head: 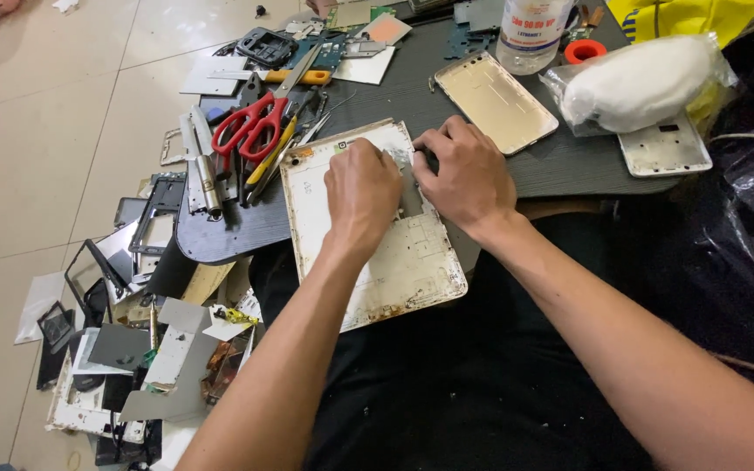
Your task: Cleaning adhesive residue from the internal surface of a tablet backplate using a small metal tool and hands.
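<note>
While your left hand [361, 194] and right hand [464, 174] bunch over the white tablet shell [377, 253] at the table [560, 161] edge, your knuckles hide the fingertips. Can't tell either grip, or what they're pinching.

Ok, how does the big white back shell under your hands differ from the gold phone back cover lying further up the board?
The white back shell is much larger and tablet-shaped; the gold back cover is small and phone-sized. The shell is grimy, with stained edges; the cover looks clean. The left hand and right hand both rest on the shell, which overhangs the dark board; the cover lies untouched, fully on it. Both lie inner face up, tilted alike.
</note>
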